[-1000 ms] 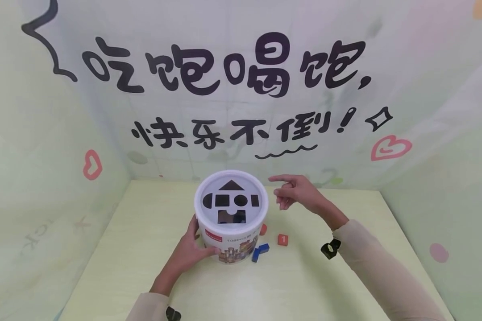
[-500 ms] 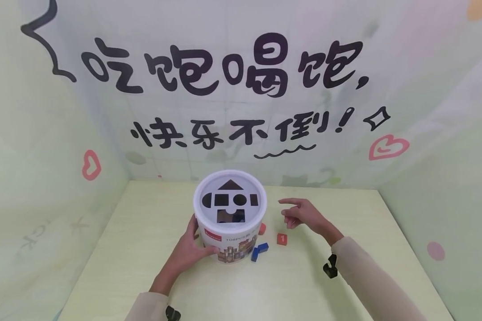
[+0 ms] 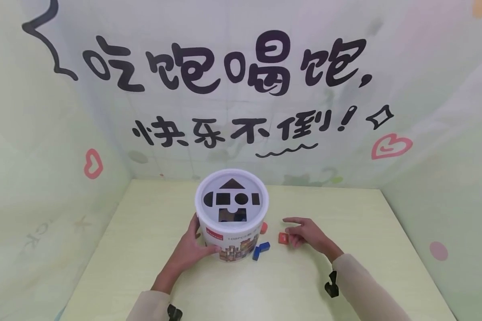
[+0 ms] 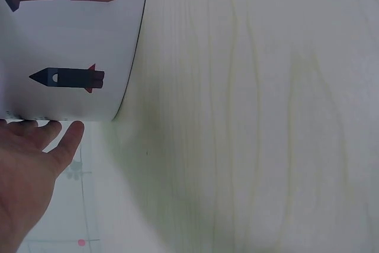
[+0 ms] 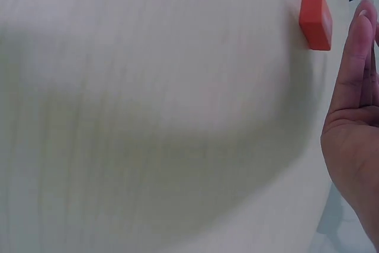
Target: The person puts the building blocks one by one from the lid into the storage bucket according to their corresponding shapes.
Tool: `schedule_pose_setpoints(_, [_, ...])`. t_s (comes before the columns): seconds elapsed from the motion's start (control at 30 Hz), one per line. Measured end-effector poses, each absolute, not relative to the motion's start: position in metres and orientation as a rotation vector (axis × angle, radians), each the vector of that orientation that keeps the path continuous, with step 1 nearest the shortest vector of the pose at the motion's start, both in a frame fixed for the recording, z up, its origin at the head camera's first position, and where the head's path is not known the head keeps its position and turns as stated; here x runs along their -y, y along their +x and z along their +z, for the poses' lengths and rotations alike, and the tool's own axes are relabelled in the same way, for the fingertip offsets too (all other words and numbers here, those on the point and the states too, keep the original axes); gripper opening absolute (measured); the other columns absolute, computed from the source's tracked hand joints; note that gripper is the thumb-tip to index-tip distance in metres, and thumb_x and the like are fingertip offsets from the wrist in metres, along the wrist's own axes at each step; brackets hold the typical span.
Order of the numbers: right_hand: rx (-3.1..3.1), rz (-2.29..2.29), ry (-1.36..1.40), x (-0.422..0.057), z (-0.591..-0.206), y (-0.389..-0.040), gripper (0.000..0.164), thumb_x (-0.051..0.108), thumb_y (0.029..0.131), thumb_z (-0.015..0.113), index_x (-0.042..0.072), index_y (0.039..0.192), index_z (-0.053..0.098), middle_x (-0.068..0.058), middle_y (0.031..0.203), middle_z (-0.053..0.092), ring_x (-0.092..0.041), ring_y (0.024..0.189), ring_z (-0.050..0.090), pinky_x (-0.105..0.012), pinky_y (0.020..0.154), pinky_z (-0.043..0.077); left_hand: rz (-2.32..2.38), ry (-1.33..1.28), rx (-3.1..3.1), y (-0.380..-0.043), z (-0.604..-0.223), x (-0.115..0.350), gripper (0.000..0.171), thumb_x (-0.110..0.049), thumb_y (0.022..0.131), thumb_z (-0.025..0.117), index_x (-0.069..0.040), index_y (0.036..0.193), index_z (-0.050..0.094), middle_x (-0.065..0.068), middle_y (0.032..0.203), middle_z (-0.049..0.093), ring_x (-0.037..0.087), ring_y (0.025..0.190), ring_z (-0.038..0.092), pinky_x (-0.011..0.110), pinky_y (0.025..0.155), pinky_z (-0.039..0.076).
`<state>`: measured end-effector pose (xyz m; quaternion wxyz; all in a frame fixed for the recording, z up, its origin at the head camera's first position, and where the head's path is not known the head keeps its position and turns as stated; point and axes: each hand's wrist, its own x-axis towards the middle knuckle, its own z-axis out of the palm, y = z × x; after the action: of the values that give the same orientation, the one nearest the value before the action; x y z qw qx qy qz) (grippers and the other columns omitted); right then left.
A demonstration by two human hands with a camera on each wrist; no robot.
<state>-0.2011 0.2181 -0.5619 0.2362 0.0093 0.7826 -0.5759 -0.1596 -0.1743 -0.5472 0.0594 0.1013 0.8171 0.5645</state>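
Observation:
A white bucket with printed pictures of blocks stands on the table under a lid cut with shaped holes. My left hand holds its left side, thumb on the front and fingers round toward the back; in the left wrist view that hand lies against the printed wall. A red block rests right of the bucket. My right hand hovers beside this block, index finger extended and thumb near its edge. In the right wrist view, the right hand appears just beside the red block.
Two blue blocks lie close to the bucket's lower right. Another red piece sits partly behind the bucket. Fabric-like walls with printed writing enclose the table at the back and both sides.
My right hand has come down and nearer, from beside the bucket's lid to the red block on the table. The left hand and bucket stay in place.

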Motion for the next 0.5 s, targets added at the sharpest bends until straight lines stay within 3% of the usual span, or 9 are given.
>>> schedule_pose_setpoints(0.3, [-2.098, -1.576, 0.028, -0.221, -0.573, -0.186, 0.054, 0.024, 0.09, 0.069, 0.002, 0.136, 0.054, -0.007, 0.07, 0.066, -0.016, 0.056, 0.062, -0.03, 0.057, 0.059, 1.716, 0.32, -2.475, -0.159, -0.547, 0.174, 0.121, -0.038, 0.069, 0.088, -0.026, 0.157, 0.006, 0.009, 0.159, 0.026, 0.035, 0.146, 0.023, 0.059, 0.112, 0.033])
schedule_pose_setpoints(0.5, [-2.043, -1.564, 0.005, -0.221, -0.576, -0.179, 0.053, 0.018, 0.09, 0.068, 0.003, 0.138, 0.051, -0.011, 0.075, 0.069, -0.017, 0.059, 0.066, -0.032, 0.061, 0.061, 1.716, 0.323, -2.477, -0.158, -0.546, 0.175, 0.121, -0.038, 0.069, 0.088, -0.025, 0.157, 0.006, 0.01, 0.159, 0.026, 0.035, 0.146, 0.023, 0.059, 0.112, 0.034])
